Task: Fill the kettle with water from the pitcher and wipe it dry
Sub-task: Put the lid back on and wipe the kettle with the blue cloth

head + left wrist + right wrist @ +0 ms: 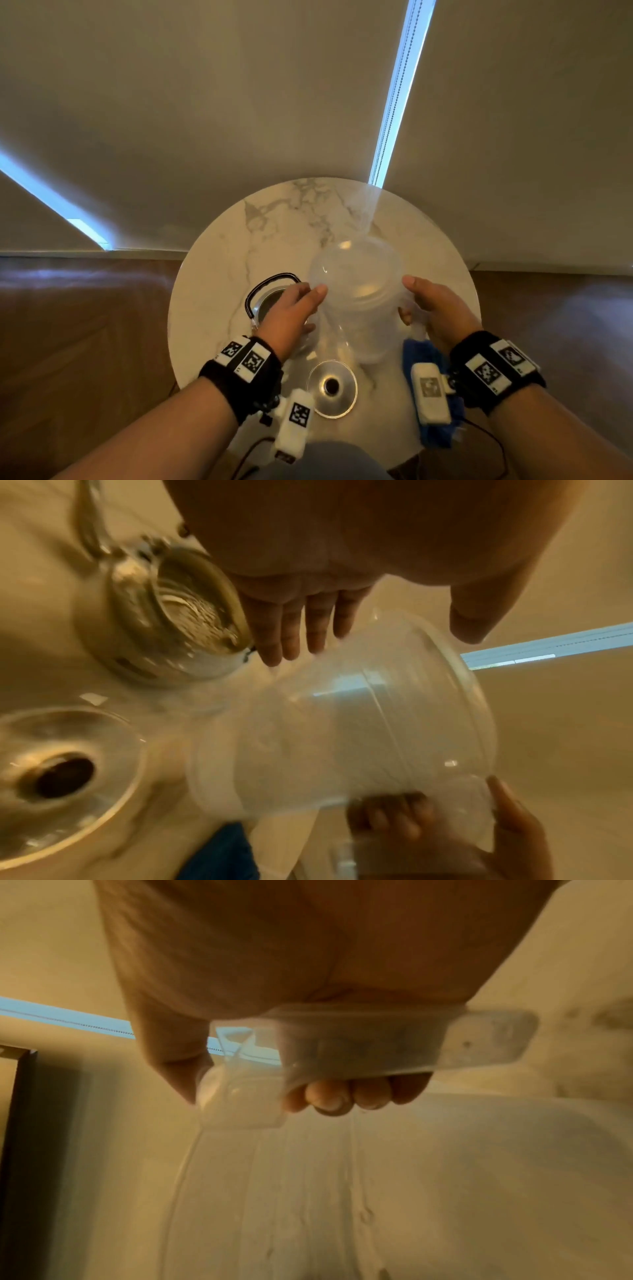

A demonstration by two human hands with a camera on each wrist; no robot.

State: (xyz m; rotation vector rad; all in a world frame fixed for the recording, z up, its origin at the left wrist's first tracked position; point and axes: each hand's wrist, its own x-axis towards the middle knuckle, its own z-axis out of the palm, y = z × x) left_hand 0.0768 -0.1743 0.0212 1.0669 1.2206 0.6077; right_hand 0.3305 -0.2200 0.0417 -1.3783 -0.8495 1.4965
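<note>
A clear plastic pitcher (356,301) stands at the middle of the round marble table (274,222). My right hand (428,308) grips its handle (359,1047), with the fingers (342,1093) curled round it. My left hand (301,301) lies against the pitcher's left side, its fingers (294,626) straight and its thumb by the rim. Just left of that hand sits the steel kettle (267,301) with its black handle up and its mouth uncovered. Rippled water shows inside the kettle (192,620). I cannot tell whether water is in the pitcher (359,723).
The kettle's glass lid (331,389) lies flat near the table's front edge, knob up. A blue cloth (431,394) lies at the front right, under my right wrist. Pale blinds hang behind the table, and brown floor lies to both sides.
</note>
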